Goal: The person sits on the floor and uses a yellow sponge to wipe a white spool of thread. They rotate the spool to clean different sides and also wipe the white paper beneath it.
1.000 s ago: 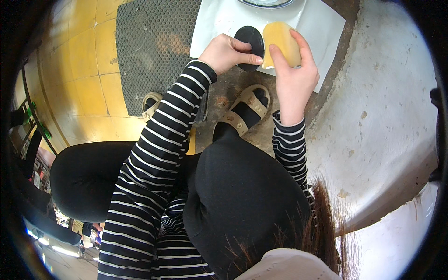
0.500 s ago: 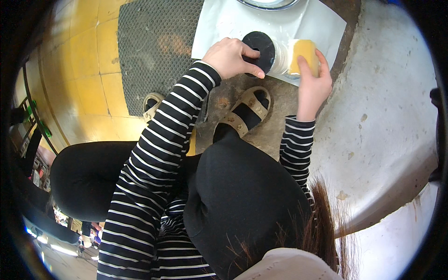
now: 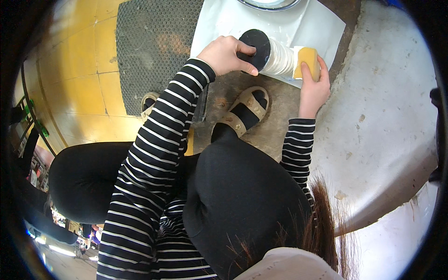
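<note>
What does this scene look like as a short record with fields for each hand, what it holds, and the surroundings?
left hand: grips the black disc at the end of a white ribbed cylinder
right hand: presses a yellow sponge against the cylinder's side
under them: white sheet
nearby: sandalled foot, dark perforated mat, yellow tiled floor

Floor: worn, stained concrete on the right, yellow tiles on the left. A dark perforated mat lies flat across the tiles. A white sheet is spread beside the mat at the top. A sandalled foot stands on a dark, soiled patch just below the sheet.
</note>
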### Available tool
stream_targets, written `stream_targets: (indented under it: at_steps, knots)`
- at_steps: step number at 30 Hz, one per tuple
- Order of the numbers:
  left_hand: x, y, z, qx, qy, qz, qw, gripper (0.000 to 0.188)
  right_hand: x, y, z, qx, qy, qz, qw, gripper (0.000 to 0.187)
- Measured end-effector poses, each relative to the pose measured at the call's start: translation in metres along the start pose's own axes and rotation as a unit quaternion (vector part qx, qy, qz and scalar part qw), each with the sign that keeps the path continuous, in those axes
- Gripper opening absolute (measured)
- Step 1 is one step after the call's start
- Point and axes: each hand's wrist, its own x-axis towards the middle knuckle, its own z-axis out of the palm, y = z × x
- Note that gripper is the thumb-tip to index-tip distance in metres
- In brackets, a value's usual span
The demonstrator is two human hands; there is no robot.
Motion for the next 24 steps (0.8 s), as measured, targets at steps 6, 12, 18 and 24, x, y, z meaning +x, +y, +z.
stream_targets:
  at_steps: [6, 12, 18, 24]
  knots:
    - [0.005, 0.003, -0.009, -0.344, -0.043, -0.250, 0.904, 0.087, -0.003, 0.003, 0.002, 0.055, -0.023, 0.039, 0.997, 0.042]
    - [0.008, 0.006, 0.018, -0.385, 0.172, -0.332, 0.844, 0.063, -0.010, -0.001, 0.009, 0.087, 0.004, -0.032, 0.996, 0.042]
    - [0.000, 0.026, 0.034, -0.454, 0.221, -0.300, 0.809, 0.043, -0.003, -0.001, -0.002, 0.243, -0.022, 0.049, 0.969, 0.046]
    - [0.011, 0.030, 0.025, -0.319, 0.235, -0.163, 0.904, 0.050, 0.023, -0.002, -0.025, 0.413, 0.018, 0.125, 0.902, 0.056]
